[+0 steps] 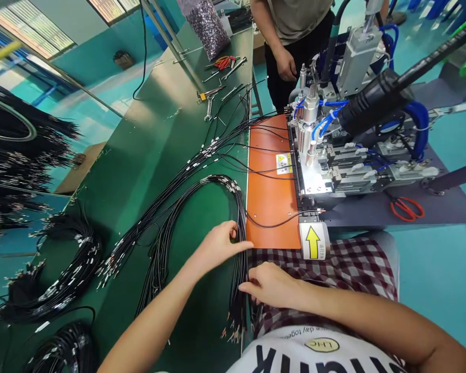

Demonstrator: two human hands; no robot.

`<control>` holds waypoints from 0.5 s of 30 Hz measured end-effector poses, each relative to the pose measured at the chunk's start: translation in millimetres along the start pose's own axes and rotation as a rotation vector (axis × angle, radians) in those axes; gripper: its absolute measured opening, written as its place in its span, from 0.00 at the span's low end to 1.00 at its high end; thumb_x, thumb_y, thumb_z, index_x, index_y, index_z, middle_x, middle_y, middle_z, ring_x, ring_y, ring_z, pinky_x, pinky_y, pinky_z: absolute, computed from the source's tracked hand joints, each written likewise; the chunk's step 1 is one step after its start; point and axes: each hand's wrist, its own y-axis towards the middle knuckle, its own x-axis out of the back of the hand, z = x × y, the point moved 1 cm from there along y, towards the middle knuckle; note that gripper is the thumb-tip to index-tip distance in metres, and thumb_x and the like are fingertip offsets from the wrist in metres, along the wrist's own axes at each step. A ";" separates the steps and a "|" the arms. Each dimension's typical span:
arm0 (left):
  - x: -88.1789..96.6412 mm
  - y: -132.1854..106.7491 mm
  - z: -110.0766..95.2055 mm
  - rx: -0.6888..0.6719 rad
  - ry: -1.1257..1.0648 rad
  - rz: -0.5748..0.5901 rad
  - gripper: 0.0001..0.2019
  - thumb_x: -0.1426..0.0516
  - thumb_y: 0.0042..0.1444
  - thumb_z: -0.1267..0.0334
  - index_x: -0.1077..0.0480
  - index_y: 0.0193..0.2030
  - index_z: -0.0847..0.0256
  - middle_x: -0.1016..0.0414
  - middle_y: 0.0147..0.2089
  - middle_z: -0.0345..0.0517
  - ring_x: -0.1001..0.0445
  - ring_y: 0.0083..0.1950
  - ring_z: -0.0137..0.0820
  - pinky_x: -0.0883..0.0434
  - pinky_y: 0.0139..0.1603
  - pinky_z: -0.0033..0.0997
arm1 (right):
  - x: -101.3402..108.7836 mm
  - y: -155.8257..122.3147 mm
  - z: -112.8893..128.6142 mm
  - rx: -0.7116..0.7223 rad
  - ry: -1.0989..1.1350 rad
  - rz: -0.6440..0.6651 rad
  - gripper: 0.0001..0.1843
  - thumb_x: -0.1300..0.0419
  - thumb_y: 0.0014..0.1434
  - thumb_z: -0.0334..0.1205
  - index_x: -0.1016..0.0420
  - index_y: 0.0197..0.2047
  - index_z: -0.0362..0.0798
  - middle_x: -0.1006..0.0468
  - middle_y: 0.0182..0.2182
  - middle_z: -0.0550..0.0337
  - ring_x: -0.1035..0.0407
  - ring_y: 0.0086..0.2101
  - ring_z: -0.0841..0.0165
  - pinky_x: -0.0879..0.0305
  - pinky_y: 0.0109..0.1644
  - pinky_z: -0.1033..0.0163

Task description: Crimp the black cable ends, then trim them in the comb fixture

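A bundle of thin black cables [238,207] with white labels arches over the green table and hangs down along its near edge, bare wire ends at the bottom. My left hand [217,248] is around this bundle, thumb laid across it and fingers curled at its far side. Just below and to the right, my right hand [272,285] has its fingers bent and thumb against the bundle's right side; what lies between the fingertips is hidden. One single cable [272,226] runs across the orange plate [270,197] into the machine's edge.
The machine [314,155] with cylinders and blue hoses stands right, a yellow arrow roller [314,241] at its corner. Another cable bundle [171,181] lies behind. Coiled cables [73,259] sit left; wrenches [209,106] and red-handled scissors [407,209] lie farther off. A person [291,31] stands opposite.
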 end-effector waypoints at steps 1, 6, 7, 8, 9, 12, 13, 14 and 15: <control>-7.5 -6.9 -3.5 0.016 -0.043 0.005 0.22 0.38 0.50 0.43 0.33 0.39 0.59 0.30 0.33 0.40 0.33 0.31 0.31 0.38 0.30 0.30 | -1.3 1.7 2.0 0.017 0.021 0.007 0.24 0.47 0.66 0.54 0.23 0.29 0.46 0.19 0.26 0.55 0.24 0.29 0.65 0.36 0.35 0.64; -3.9 -9.0 0.6 0.101 -0.453 0.042 0.16 0.40 0.52 0.56 0.35 0.43 0.60 0.30 0.34 0.40 0.31 0.31 0.29 0.33 0.32 0.29 | -2.6 8.1 10.6 0.102 0.100 -0.002 0.16 0.42 0.64 0.52 0.22 0.37 0.48 0.18 0.28 0.58 0.23 0.32 0.64 0.35 0.38 0.64; 0.8 -7.9 3.4 0.112 -0.551 0.078 0.15 0.40 0.52 0.57 0.36 0.44 0.60 0.30 0.35 0.40 0.30 0.32 0.29 0.32 0.33 0.29 | -1.9 8.5 8.9 0.089 0.157 -0.002 0.15 0.42 0.64 0.50 0.22 0.39 0.48 0.19 0.27 0.59 0.23 0.31 0.66 0.35 0.37 0.65; 4.8 -7.5 5.8 0.118 -0.642 0.124 0.14 0.41 0.52 0.59 0.36 0.44 0.60 0.29 0.35 0.41 0.30 0.33 0.29 0.31 0.33 0.29 | -1.2 8.7 6.2 0.065 0.225 -0.003 0.15 0.43 0.65 0.49 0.22 0.40 0.47 0.19 0.27 0.60 0.23 0.30 0.67 0.35 0.36 0.66; 7.6 -7.7 7.5 0.120 -0.722 0.170 0.13 0.41 0.52 0.60 0.36 0.43 0.60 0.29 0.36 0.41 0.29 0.33 0.29 0.30 0.33 0.29 | -0.8 9.0 3.0 0.036 0.299 -0.007 0.15 0.45 0.66 0.48 0.23 0.41 0.46 0.19 0.27 0.60 0.23 0.28 0.68 0.34 0.35 0.66; 7.6 -9.8 9.0 0.124 -0.851 0.236 0.11 0.43 0.55 0.60 0.35 0.42 0.61 0.28 0.35 0.41 0.30 0.32 0.28 0.31 0.32 0.28 | -0.8 11.1 -4.0 -0.003 0.506 0.017 0.16 0.47 0.67 0.47 0.28 0.49 0.45 0.18 0.30 0.58 0.23 0.26 0.69 0.33 0.30 0.68; 5.6 -10.1 8.9 0.130 -0.847 0.228 0.11 0.42 0.56 0.58 0.35 0.42 0.61 0.29 0.34 0.40 0.31 0.31 0.27 0.32 0.31 0.27 | -0.5 12.2 -4.4 -0.004 0.541 0.020 0.16 0.47 0.67 0.46 0.30 0.51 0.45 0.18 0.31 0.58 0.22 0.26 0.69 0.33 0.30 0.68; 3.4 -9.7 8.8 0.136 -0.816 0.208 0.13 0.42 0.56 0.56 0.34 0.43 0.61 0.30 0.33 0.39 0.32 0.30 0.27 0.33 0.30 0.27 | 0.3 13.4 -4.1 -0.007 0.546 0.013 0.16 0.47 0.67 0.46 0.30 0.51 0.45 0.18 0.30 0.59 0.23 0.26 0.69 0.34 0.30 0.68; 1.3 -8.8 9.0 0.141 -0.759 0.176 0.14 0.41 0.56 0.54 0.33 0.43 0.61 0.30 0.32 0.38 0.33 0.28 0.26 0.35 0.28 0.26 | 1.7 14.4 -3.4 -0.012 0.513 -0.014 0.15 0.46 0.67 0.46 0.30 0.50 0.46 0.18 0.29 0.60 0.23 0.26 0.69 0.34 0.30 0.68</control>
